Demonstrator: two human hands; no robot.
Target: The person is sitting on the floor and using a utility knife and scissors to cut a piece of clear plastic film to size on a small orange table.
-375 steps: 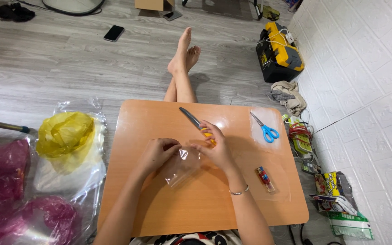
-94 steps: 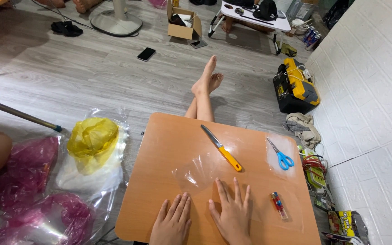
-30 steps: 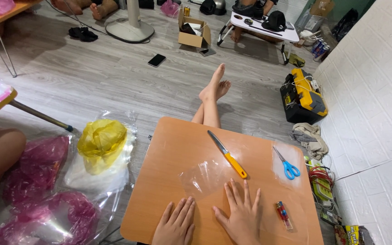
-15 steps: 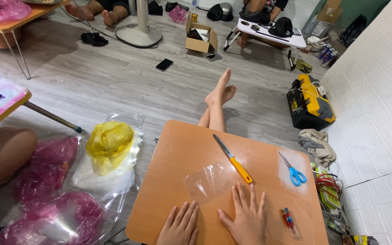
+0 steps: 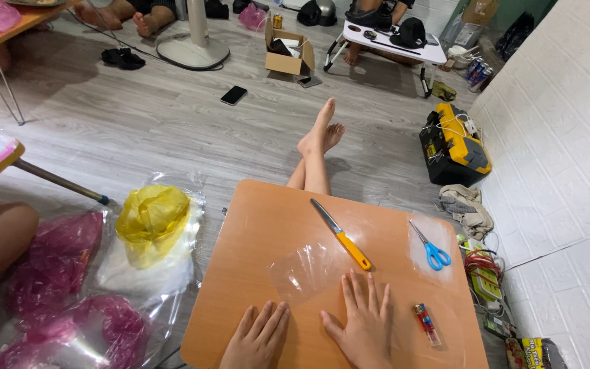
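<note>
A: Hands at that moment?

B: I logged both flat, fingers spread, gripping nothing. Left hand (image 5: pixel 257 336) lay palm-down on the bare wooden table (image 5: pixel 254 232) near its front edge. Right hand (image 5: pixel 361 324) pressed the near edge of a clear plastic sheet (image 5: pixel 308 270), mid-table.

A: Sheet's lie?

B: Flat, slightly wrinkled, long axis approx. running from the right hand up-left. Knife (image 5: pixel 341 234) w/ yellow handle lay just beyond it, diagonal: blade toward the far-left, handle toward the near-right, handle end close to the right hand's fingertips.

A: Other items, packaging?

B: Blue-handled scissors (image 5: pixel 431 247) on a second clear film at the table's right, tips pointing away. Red lighter (image 5: pixel 427 323) near the right front corner. Off-table left: yellow bag (image 5: pixel 150 220) on clear wrap, pink bags (image 5: pixel 56 256) beside it. Cardboard box (image 5: pixel 287 58) far across the floor; yellow-black toolbox (image 5: pixel 455 145) by the wall.

A: Room to move?

B: Left half of the table was open; the right edge was crowded, w/ cables on the floor beside it.
</note>
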